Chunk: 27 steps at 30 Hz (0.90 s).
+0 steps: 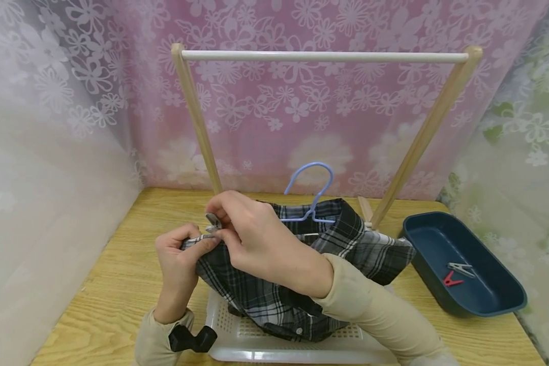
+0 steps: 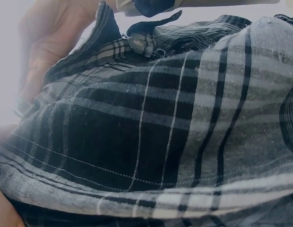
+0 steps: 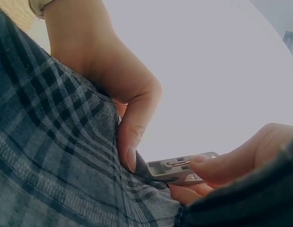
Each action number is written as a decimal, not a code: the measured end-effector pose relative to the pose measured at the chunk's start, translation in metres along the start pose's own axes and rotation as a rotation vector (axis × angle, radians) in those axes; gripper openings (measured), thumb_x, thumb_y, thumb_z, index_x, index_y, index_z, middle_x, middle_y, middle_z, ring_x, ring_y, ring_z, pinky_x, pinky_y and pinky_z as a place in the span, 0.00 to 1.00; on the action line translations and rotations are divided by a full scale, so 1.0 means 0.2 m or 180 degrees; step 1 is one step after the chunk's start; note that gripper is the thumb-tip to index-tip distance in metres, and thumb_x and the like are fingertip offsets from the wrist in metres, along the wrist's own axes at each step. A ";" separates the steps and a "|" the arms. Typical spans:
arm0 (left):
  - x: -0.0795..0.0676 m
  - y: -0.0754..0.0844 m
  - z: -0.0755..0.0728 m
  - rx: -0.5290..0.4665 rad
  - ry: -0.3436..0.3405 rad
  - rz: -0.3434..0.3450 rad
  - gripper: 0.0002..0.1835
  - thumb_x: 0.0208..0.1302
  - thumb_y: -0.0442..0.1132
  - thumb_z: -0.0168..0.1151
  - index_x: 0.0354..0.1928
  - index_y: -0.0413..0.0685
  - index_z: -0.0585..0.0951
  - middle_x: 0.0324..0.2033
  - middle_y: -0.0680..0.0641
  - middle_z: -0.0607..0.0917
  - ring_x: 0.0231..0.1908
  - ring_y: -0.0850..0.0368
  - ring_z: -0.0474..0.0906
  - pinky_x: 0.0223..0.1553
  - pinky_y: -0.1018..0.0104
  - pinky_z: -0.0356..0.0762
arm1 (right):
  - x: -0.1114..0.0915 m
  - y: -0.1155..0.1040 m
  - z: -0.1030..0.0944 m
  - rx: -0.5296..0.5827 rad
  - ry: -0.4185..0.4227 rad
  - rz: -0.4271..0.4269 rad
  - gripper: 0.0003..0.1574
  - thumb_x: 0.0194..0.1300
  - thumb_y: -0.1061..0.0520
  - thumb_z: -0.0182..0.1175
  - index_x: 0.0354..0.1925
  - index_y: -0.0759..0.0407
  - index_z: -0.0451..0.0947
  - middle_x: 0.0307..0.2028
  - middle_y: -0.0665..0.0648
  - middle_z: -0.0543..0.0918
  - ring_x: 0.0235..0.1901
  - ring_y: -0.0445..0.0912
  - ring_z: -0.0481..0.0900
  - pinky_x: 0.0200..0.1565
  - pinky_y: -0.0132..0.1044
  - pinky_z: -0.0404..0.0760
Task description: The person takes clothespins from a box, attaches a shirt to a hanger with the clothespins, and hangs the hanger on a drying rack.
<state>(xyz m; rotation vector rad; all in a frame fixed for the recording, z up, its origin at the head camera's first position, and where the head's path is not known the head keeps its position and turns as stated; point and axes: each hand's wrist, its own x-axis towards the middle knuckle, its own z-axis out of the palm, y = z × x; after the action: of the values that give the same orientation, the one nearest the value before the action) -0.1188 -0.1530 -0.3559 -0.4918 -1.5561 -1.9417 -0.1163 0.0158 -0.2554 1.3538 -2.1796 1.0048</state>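
A black, grey and white plaid shirt (image 1: 256, 302) hangs on a light blue hanger (image 1: 332, 178). My left hand (image 1: 177, 264) pinches the shirt's edge at the left side, thumb on top of the cloth. A grey clothespin (image 1: 213, 221) is pinched between thumb and fingers of my right hand (image 1: 267, 244), right beside the left thumb. In the right wrist view the nose of the clothespin (image 3: 168, 168) lies at the cloth edge, close to the left hand's fingertip (image 3: 131, 158). Plaid cloth (image 2: 127, 127) fills most of the left wrist view.
Below the shirt stands a white perforated basket (image 1: 297, 355). A wooden rack with a white bar (image 1: 325, 56) rises behind. To the right, a dark blue basin (image 1: 439, 218) holds a grey clothespin (image 1: 461, 269) and a red clothespin (image 1: 452, 279). Floral curtains surround the wooden table (image 1: 110, 284).
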 end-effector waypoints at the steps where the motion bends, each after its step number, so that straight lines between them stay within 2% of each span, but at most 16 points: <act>1: 0.00 0.00 0.00 -0.0019 -0.0001 0.0001 0.22 0.44 0.15 0.64 0.12 0.42 0.65 0.13 0.51 0.62 0.13 0.61 0.56 0.13 0.67 0.53 | 0.00 0.00 0.00 -0.0033 -0.0008 -0.0007 0.16 0.59 0.76 0.55 0.46 0.66 0.72 0.39 0.57 0.79 0.35 0.42 0.80 0.38 0.25 0.76; 7: 0.00 0.00 0.00 -0.0022 -0.0008 0.0015 0.22 0.43 0.14 0.64 0.12 0.42 0.64 0.13 0.51 0.62 0.13 0.61 0.56 0.13 0.67 0.54 | 0.00 0.00 0.00 -0.0118 -0.0040 -0.0008 0.16 0.60 0.75 0.55 0.46 0.65 0.72 0.38 0.56 0.78 0.34 0.41 0.77 0.37 0.26 0.75; 12: 0.00 -0.02 0.00 -0.0163 -0.0043 0.0061 0.19 0.43 0.12 0.61 0.12 0.39 0.68 0.12 0.51 0.63 0.12 0.62 0.55 0.12 0.67 0.53 | 0.00 0.00 0.00 -0.0004 -0.0085 0.0058 0.17 0.61 0.74 0.57 0.48 0.65 0.72 0.40 0.56 0.78 0.36 0.41 0.78 0.38 0.26 0.75; 18: 0.00 -0.02 -0.01 -0.0169 -0.0071 0.0099 0.17 0.43 0.13 0.61 0.12 0.39 0.70 0.12 0.51 0.64 0.12 0.62 0.55 0.12 0.67 0.52 | -0.01 0.01 0.00 -0.0034 -0.0077 0.0038 0.20 0.63 0.69 0.61 0.53 0.64 0.74 0.42 0.54 0.79 0.37 0.40 0.76 0.39 0.27 0.74; 27: 0.00 -0.03 -0.01 -0.0213 -0.0093 0.0146 0.18 0.45 0.13 0.62 0.12 0.39 0.70 0.12 0.51 0.61 0.13 0.61 0.51 0.13 0.68 0.50 | -0.02 0.01 0.01 0.0016 0.0081 -0.0104 0.10 0.64 0.66 0.65 0.44 0.61 0.76 0.37 0.53 0.78 0.33 0.39 0.72 0.37 0.26 0.71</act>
<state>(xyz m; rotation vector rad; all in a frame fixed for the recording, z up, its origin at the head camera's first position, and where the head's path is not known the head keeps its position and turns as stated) -0.1225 -0.1544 -0.3602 -0.5813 -1.4887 -1.9647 -0.1171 0.0164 -0.2601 1.3670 -2.1310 1.0108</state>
